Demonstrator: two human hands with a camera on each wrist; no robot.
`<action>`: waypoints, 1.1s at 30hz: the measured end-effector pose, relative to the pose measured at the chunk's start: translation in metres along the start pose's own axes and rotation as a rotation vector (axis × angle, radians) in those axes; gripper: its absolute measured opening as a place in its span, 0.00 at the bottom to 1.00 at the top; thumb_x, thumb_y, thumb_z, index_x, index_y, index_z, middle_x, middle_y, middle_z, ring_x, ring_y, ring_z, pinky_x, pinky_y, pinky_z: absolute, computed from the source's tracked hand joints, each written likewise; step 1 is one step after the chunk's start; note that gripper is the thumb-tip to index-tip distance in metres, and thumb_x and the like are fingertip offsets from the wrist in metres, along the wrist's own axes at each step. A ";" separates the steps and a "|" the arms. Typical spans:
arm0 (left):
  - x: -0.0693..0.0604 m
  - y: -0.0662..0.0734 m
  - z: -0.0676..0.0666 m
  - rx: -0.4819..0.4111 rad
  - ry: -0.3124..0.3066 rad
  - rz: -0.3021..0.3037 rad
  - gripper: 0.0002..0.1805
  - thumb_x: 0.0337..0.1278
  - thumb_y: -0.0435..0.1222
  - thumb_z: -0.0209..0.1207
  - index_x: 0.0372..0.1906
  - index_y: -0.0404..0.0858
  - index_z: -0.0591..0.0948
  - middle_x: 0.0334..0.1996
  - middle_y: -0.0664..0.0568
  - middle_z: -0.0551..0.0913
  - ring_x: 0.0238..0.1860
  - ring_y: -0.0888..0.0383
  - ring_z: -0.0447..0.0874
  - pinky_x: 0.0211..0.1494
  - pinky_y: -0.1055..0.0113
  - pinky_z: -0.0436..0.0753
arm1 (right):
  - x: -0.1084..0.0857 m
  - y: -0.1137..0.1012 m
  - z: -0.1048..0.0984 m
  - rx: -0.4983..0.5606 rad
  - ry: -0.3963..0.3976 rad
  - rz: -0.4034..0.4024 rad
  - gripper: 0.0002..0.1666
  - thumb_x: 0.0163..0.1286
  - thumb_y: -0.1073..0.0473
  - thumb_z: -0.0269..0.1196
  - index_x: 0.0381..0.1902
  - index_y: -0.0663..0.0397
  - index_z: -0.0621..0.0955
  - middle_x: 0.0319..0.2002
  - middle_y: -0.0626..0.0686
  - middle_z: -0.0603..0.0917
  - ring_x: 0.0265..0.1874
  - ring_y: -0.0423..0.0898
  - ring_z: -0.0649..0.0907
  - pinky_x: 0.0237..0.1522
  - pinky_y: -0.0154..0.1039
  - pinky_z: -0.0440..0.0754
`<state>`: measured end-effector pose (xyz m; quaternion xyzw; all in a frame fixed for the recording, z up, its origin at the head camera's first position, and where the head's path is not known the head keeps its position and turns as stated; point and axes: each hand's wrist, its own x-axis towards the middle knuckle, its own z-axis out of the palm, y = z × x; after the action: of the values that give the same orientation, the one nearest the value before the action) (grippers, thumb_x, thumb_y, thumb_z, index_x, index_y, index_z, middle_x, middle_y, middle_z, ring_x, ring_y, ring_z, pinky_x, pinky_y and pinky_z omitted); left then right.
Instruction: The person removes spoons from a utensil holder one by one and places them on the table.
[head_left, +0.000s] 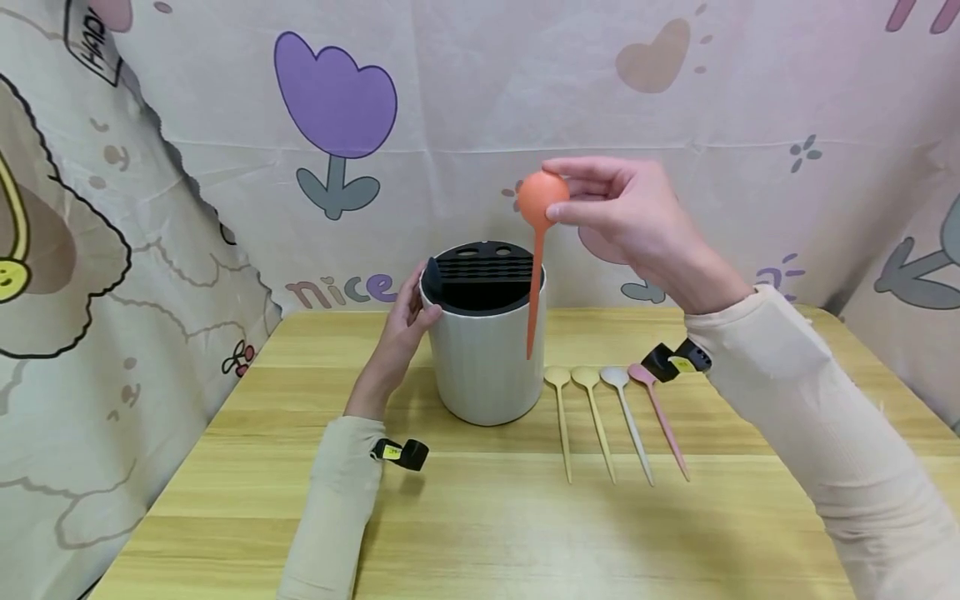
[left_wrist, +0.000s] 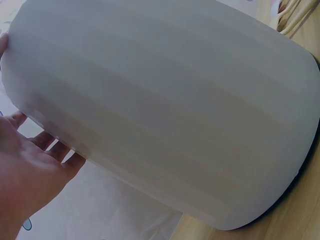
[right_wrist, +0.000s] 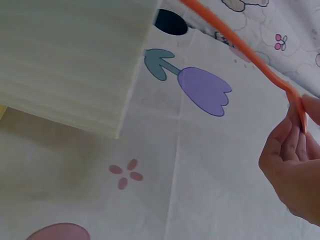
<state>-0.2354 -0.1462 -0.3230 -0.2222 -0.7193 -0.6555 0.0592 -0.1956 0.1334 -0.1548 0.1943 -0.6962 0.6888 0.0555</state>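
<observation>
You are pinching the round head of the orange spoon between the thumb and fingers of your right hand; its long axis is running almost upright, slim tip downward. Your left hand is gripping the white container by its left side, thumb at the near rim. The spoon is hanging between your hands, at the right edge of the container, and the dark opening is lying to its left, with the black slotted top taking up the far side. Your right hand is the one controlling it. In the head view the tip is crossing the container's wall (whether it is truly sitting lower than the rim, you can't tell). Room is opening upward; the hanging cloth is standing beyond on the far side. To the right, two yellow spoons, a pale grey spoon and a pink spoon are lying on the surface, which is stretching toward your near side.
</observation>
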 end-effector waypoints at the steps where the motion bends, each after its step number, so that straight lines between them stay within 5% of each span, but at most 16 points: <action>1: 0.000 0.000 0.000 -0.001 -0.001 0.001 0.51 0.53 0.65 0.57 0.77 0.50 0.51 0.75 0.55 0.52 0.74 0.59 0.48 0.74 0.54 0.49 | -0.002 0.003 -0.001 -0.009 -0.002 0.021 0.27 0.53 0.72 0.71 0.54 0.58 0.83 0.40 0.54 0.87 0.41 0.47 0.84 0.40 0.30 0.78; 10: 0.000 -0.001 -0.001 -0.008 -0.005 0.005 0.48 0.57 0.60 0.56 0.77 0.49 0.50 0.75 0.55 0.53 0.74 0.58 0.48 0.73 0.54 0.50 | -0.010 0.031 -0.008 0.024 -0.077 0.045 0.37 0.51 0.80 0.68 0.61 0.64 0.76 0.44 0.55 0.86 0.44 0.47 0.84 0.48 0.36 0.80; 33: 0.001 0.000 0.000 -0.009 -0.005 0.013 0.51 0.55 0.63 0.57 0.77 0.47 0.50 0.75 0.52 0.52 0.74 0.56 0.48 0.73 0.53 0.50 | -0.033 0.090 -0.034 -0.255 -0.241 0.204 0.35 0.54 0.68 0.71 0.62 0.63 0.76 0.38 0.50 0.85 0.39 0.45 0.83 0.45 0.37 0.80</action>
<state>-0.2361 -0.1456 -0.3228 -0.2288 -0.7150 -0.6578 0.0605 -0.2030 0.1709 -0.2488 0.1952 -0.7954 0.5689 -0.0744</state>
